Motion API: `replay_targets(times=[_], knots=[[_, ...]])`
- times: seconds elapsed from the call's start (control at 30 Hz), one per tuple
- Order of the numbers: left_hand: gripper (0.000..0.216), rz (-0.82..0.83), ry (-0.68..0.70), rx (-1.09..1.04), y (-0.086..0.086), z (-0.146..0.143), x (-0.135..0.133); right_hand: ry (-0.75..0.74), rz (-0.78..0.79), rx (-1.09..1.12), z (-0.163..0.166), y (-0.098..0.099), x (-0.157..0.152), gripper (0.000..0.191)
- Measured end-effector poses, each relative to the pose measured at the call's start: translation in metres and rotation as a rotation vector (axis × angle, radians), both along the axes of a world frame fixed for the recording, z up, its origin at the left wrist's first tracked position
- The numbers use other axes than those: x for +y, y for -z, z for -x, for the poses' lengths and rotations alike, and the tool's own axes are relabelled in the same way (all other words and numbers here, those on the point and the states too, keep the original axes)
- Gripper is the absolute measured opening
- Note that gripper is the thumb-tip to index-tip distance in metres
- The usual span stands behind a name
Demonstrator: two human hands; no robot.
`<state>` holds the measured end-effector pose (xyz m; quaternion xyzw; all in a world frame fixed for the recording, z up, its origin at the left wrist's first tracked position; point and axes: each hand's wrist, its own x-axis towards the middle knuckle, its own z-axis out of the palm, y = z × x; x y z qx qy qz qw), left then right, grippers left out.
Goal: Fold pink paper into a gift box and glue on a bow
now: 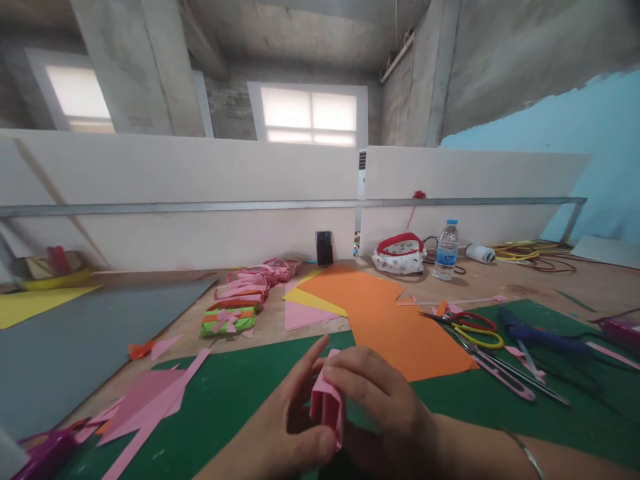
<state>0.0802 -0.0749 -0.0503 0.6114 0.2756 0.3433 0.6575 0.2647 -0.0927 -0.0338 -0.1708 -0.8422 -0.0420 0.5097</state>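
Paper point(336, 395) partly behind both hands point(383, 393)

Both bare hands come together low in the middle of the view. The left hand point(275, 420) rises from the bottom edge, index finger point(310, 363) stretched upward, thumb point(313, 443) reaching across to the right, the other fingers partly hidden. The right hand point(387, 397) faces it, knuckles up, fingers bent and pointing left, its thumb out of sight. Both are closed in a light grip. The right forearm point(475, 440) extends toward the lower right.
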Motion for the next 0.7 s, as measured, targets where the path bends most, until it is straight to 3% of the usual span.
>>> replay_targets(times=[0.13,0.27,0.47,0.57,0.7], knots=[[0.115,-0.098,-0.165,0.121,-0.005,-0.002,-0.003,-0.081,0.208,-0.022,-0.007,-0.007,-0.004,0.061],[0.116,-0.209,-0.255,0.220,-0.006,-0.004,-0.004,-0.031,0.342,0.000,-0.010,-0.009,-0.007,0.062],[0.106,-0.285,-0.284,0.328,-0.004,-0.007,-0.004,0.080,0.375,-0.032,-0.007,-0.006,-0.007,0.048],[0.104,-0.303,-0.369,0.335,-0.004,-0.010,-0.006,0.099,0.397,-0.047,-0.005,-0.006,-0.007,0.046],[0.104,-0.304,-0.357,0.333,-0.006,-0.011,-0.007,0.111,0.354,0.008,-0.005,-0.005,-0.008,0.049]])
